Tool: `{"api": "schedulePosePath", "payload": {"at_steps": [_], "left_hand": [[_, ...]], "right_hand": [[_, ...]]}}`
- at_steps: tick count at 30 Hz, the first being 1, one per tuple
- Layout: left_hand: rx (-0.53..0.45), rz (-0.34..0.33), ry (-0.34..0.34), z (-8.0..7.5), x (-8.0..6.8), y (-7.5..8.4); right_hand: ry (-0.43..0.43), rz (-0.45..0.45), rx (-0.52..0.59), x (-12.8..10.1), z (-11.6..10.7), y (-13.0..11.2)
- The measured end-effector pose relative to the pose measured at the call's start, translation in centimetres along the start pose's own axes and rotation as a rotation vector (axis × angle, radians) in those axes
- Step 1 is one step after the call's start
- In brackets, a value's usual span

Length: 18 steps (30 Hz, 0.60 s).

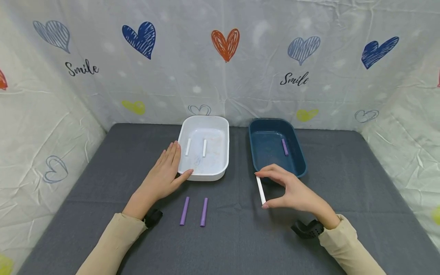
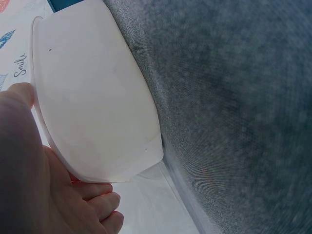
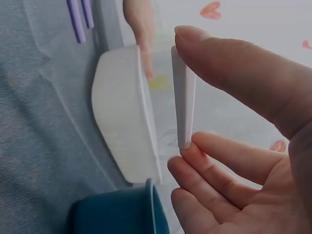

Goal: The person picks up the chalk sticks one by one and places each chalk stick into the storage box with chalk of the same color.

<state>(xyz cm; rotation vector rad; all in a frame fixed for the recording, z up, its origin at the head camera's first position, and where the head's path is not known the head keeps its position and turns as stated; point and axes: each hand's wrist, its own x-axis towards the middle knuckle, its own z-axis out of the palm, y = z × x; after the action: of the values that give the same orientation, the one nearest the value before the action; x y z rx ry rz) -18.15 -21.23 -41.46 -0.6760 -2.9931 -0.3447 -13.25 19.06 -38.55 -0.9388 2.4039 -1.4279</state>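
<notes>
My right hand point(image 1: 292, 189) pinches a white chalk stick point(image 1: 261, 190) by its two ends, between thumb and fingertips. It is at the near edge of the dark blue tray point(image 1: 252, 147), in which a purple chalk stick point(image 1: 285, 147) lies. My left hand point(image 1: 165, 173) rests against the near left corner of the white tray point(image 1: 206, 177), fingers straight along its side and thumb at the front rim point(image 2: 35, 102). Inside that tray lie two white chalk sticks point(image 1: 204, 148). Two purple chalk sticks point(image 1: 204, 212) lie side by side on the cloth in front of it.
A dark grey cloth point(image 1: 237, 236) covers the table. Behind the trays hangs a white curtain point(image 1: 254, 57) printed with hearts, and it continues along both sides. A narrow strip of cloth separates the two trays. Each wrist wears a black camera band point(image 1: 308, 229).
</notes>
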Motion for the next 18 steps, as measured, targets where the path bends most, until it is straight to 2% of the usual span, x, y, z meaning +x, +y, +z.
{"api": "schedulePosePath", "payload": {"at_steps": [8, 18], "left_hand": [[-0.005, 0.009, 0.006, 0.1, 0.0, 0.0], [-0.002, 0.004, 0.004, -0.1, 0.0, 0.0]], "right_hand": [[0.003, -0.029, -0.049, 1.6, -0.1, -0.6], [0.005, -0.030, -0.052, 3.8, 0.2, -0.9]]}}
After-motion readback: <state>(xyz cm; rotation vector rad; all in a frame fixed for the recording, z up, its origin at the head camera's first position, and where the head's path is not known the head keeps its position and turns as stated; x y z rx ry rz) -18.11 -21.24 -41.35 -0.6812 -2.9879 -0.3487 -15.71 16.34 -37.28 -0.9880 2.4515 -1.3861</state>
